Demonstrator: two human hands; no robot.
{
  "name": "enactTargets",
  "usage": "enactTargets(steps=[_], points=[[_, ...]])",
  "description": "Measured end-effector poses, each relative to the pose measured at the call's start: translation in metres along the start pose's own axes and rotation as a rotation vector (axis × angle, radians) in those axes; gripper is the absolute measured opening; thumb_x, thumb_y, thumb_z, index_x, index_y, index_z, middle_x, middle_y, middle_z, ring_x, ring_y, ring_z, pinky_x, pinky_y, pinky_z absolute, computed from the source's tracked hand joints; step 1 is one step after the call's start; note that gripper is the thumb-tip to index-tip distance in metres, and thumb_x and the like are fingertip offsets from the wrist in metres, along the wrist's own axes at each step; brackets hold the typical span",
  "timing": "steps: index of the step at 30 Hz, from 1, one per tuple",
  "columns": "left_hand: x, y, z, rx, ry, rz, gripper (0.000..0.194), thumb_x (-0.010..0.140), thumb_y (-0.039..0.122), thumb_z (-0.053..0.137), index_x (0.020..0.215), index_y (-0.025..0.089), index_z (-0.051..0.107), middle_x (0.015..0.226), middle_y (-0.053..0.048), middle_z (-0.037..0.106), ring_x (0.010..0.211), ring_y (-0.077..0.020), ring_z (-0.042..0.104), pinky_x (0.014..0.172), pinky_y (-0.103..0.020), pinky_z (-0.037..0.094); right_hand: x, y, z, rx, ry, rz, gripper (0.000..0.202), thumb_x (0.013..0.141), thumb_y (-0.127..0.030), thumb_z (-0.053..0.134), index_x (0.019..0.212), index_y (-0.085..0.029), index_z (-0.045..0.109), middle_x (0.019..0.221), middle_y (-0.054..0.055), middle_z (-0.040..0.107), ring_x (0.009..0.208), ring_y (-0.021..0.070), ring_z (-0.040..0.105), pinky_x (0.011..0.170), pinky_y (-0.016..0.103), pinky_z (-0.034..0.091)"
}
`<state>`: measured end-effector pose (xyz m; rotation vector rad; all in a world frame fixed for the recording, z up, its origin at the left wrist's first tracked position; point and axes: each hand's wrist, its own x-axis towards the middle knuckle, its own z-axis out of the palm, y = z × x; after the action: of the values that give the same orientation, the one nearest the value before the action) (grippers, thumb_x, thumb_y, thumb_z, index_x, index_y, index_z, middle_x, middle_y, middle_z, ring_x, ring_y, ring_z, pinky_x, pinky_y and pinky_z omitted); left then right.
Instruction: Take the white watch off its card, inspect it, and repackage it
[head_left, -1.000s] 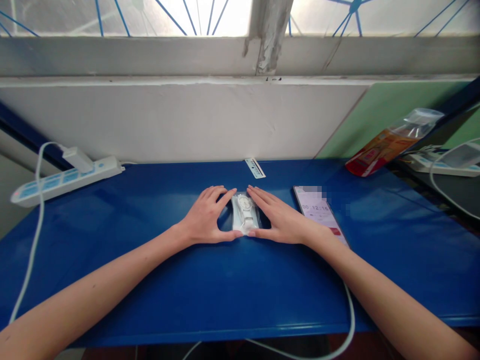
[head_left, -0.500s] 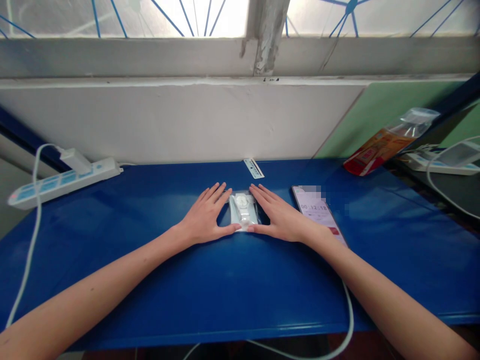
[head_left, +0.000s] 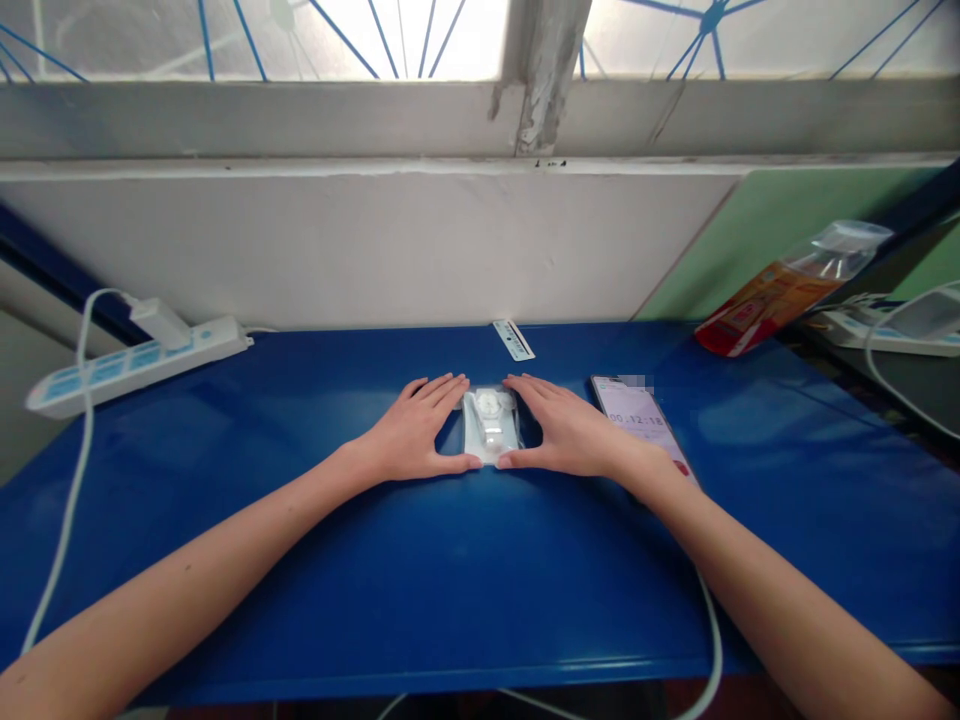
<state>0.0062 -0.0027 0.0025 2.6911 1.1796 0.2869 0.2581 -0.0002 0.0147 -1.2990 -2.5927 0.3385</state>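
A white wristwatch (head_left: 491, 412) in a clear plastic bag (head_left: 472, 440) lies on the blue table (head_left: 420, 560), its dial away from me. My left hand (head_left: 416, 430) rests at the bag's left side, fingers stretched toward the upper corner and thumb at the lower edge. Mirroring it, my right hand (head_left: 566, 430) touches the right side, thumb by the lower edge. Both hands are open, with a gap between thumb and fingers. Close by my right wrist lies a phone (head_left: 637, 415) showing a timer, its lower end partly covered by my forearm.
Behind the watch, a small white card (head_left: 514, 341) lies near the wall. A power strip (head_left: 135, 372) with a plugged-in charger is at the left. At the right, a bottle with red liquid (head_left: 780, 295) leans over. A white cable (head_left: 709, 640) hangs over the front edge.
The fingers of both hands have drawn closer together along the bag's upper sides. The whole view has shifted slightly; the watch stays between my hands.
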Motion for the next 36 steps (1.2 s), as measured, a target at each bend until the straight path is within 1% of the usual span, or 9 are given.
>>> enactTargets(steps=[3,6,11,15,19,23,25,29,36], points=[[0.000,-0.001,0.002,-0.015,0.027,0.010,0.098,0.079,0.073,0.055,0.150,0.011,0.028,0.155,-0.019,0.030,0.145,-0.0323,0.027,0.117,-0.051,0.016,-0.002,0.003,0.002,-0.009,-0.010,-0.018,0.110,0.067,-0.076,0.064,0.146,-0.005,0.037,0.147,0.026,0.042,0.136,0.0418,0.038,0.108,0.056,0.036],[-0.001,-0.002,0.004,-0.043,0.047,0.022,0.097,0.079,0.073,0.055,0.151,0.013,0.027,0.155,-0.018,0.031,0.145,-0.0315,0.026,0.118,-0.051,0.016,-0.005,0.010,0.003,0.003,-0.023,-0.061,0.111,0.069,-0.078,0.061,0.151,-0.009,0.031,0.150,0.024,0.039,0.137,0.0425,0.036,0.108,0.059,0.035],[-0.001,-0.004,0.006,-0.064,0.052,0.024,0.098,0.078,0.074,0.056,0.151,0.015,0.027,0.155,-0.018,0.031,0.145,-0.0323,0.026,0.118,-0.051,0.017,-0.007,0.019,0.003,0.027,-0.047,-0.072,0.114,0.069,-0.075,0.063,0.155,-0.013,0.020,0.154,0.021,0.033,0.139,0.0415,0.034,0.109,0.059,0.034],[-0.001,-0.003,0.004,-0.057,0.040,0.013,0.099,0.079,0.073,0.056,0.150,0.010,0.028,0.155,-0.019,0.031,0.145,-0.0324,0.026,0.118,-0.051,0.016,-0.008,0.019,0.001,0.042,-0.081,-0.057,0.113,0.070,-0.075,0.062,0.154,-0.011,0.022,0.155,0.022,0.031,0.141,0.0395,0.031,0.111,0.056,0.032],[-0.001,-0.003,0.004,-0.054,0.045,0.025,0.099,0.079,0.073,0.055,0.152,0.012,0.025,0.155,-0.019,0.029,0.145,-0.0316,0.026,0.118,-0.050,0.015,-0.008,0.017,-0.002,0.047,-0.108,-0.043,0.113,0.070,-0.076,0.061,0.153,-0.007,0.025,0.155,0.023,0.029,0.142,0.0382,0.029,0.113,0.054,0.031],[-0.001,-0.004,0.004,-0.055,0.037,0.025,0.100,0.080,0.074,0.053,0.152,0.013,0.023,0.156,-0.018,0.028,0.145,-0.0317,0.024,0.118,-0.050,0.016,-0.008,0.015,-0.003,0.005,-0.107,-0.019,0.114,0.069,-0.079,0.060,0.152,-0.008,0.028,0.159,0.020,0.017,0.146,0.0385,0.015,0.116,0.054,0.025],[-0.001,-0.004,0.004,-0.051,0.029,0.023,0.101,0.080,0.075,0.052,0.153,0.012,0.023,0.156,-0.017,0.027,0.146,-0.0319,0.024,0.118,-0.050,0.015,-0.007,0.015,-0.003,-0.025,-0.112,-0.009,0.115,0.067,-0.081,0.059,0.152,-0.009,0.028,0.159,0.019,0.017,0.146,0.0387,0.010,0.117,0.055,0.022],[-0.001,-0.004,0.003,-0.046,0.020,0.028,0.102,0.078,0.077,0.051,0.153,0.013,0.022,0.156,-0.017,0.027,0.145,-0.0326,0.024,0.118,-0.049,0.015,-0.008,0.018,-0.001,0.001,-0.146,-0.018,0.114,0.070,-0.080,0.056,0.154,-0.010,0.023,0.158,0.018,0.023,0.146,0.0381,0.016,0.116,0.055,0.024],[0.000,-0.004,0.002,-0.024,-0.010,0.015,0.105,0.077,0.079,0.050,0.153,0.012,0.022,0.157,-0.016,0.025,0.146,-0.0317,0.022,0.119,-0.048,0.013,-0.007,0.019,0.000,0.028,-0.166,0.008,0.121,0.068,-0.081,0.057,0.155,-0.009,0.014,0.159,0.020,0.019,0.146,0.0400,0.014,0.116,0.057,0.023]])
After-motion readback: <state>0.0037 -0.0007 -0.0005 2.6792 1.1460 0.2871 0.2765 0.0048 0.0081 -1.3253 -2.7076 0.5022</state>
